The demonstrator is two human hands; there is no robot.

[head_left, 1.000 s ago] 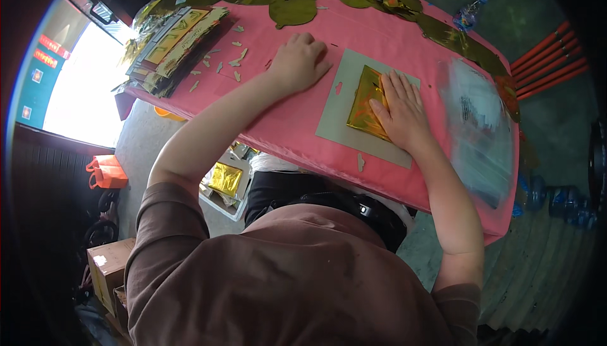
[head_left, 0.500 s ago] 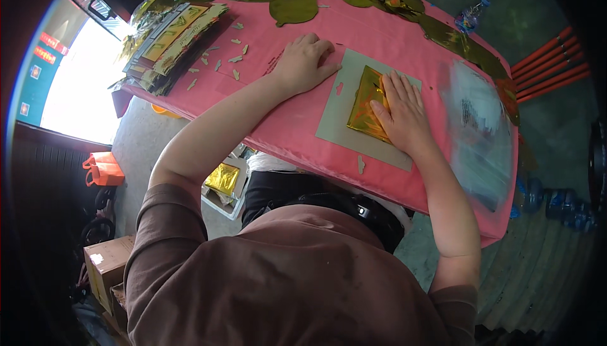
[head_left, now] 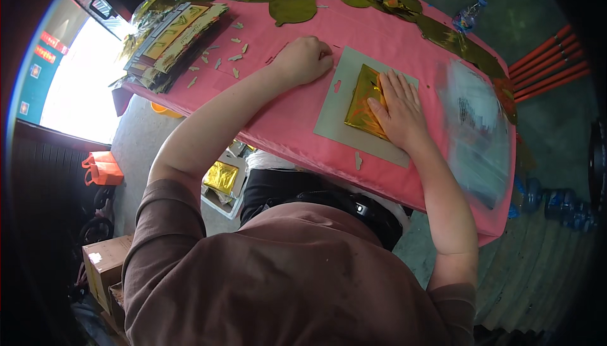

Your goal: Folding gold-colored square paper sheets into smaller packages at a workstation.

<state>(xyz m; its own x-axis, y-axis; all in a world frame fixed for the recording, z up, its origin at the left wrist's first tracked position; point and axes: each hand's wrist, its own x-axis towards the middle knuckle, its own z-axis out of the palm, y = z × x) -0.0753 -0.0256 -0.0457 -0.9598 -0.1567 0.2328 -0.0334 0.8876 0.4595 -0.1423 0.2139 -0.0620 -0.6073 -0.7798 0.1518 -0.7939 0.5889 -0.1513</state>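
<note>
A grey card (head_left: 330, 116) with a small hanging slot lies slanted on the pink-covered table. On it sits a folded, shiny gold foil sheet (head_left: 363, 107). My right hand (head_left: 403, 109) lies flat across the foil's right side, fingers stretched out and pointing away from me. To the left of the card, my left hand (head_left: 305, 60) rests on the table with its fingers curled in. Whatever may be inside those fingers is hidden. A small cut-out card scrap (head_left: 358, 160) lies just below the card's near edge.
Stacked printed cards (head_left: 171, 42) stand at the table's left, with several scraps (head_left: 236, 57) beside them. Gold foil pieces (head_left: 293, 8) line the far edge. Clear plastic bags (head_left: 477, 131) lie at the right, a plastic bottle (head_left: 468, 16) beyond. A white bin (head_left: 229, 202) stands below.
My left hand's fingers have curled in from a looser, more spread pose. My right hand stays flat on the foil, and the card has hardly moved.
</note>
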